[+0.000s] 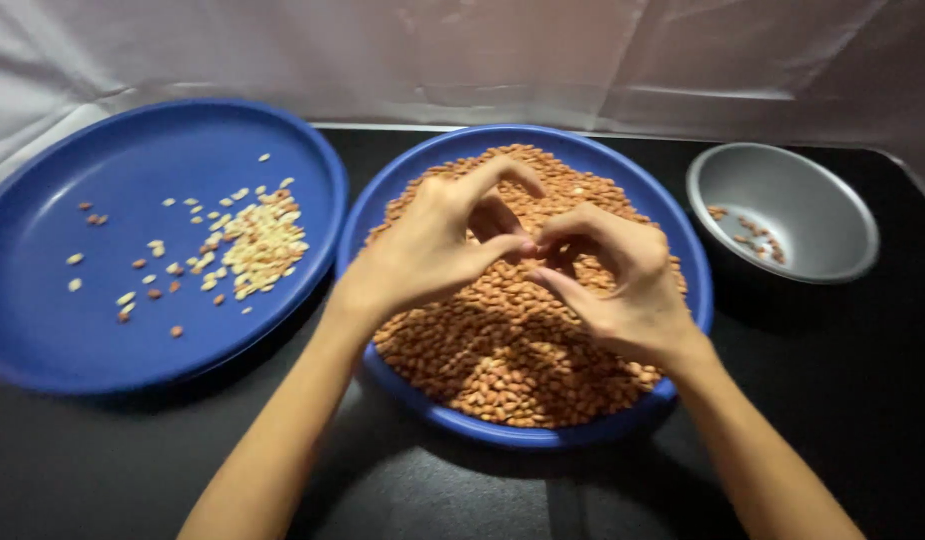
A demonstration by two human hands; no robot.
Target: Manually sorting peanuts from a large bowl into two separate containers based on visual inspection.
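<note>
Both forearms reach up from the near edge toward the middle blue plate (383, 215), which serves as the landmark. Over its heap of red-skinned peanuts (503, 345) the left hand (428, 250) and right hand (623, 285) meet, fingertips pinched together on something small between them, most likely a single peanut; the piece itself is too small to make out, so what each grip holds cannot be told for sure. Left of the middle plate lies a second blue plate (43, 330) with a modest pile of pale skinned kernels (263, 245) and a few stray red ones. Right of it stands a grey metal bowl (833, 215) holding only a few bits. Judging by this, little is done: the heap is nearly full, the pale pile small. All rests on a black table (863, 400)
</note>
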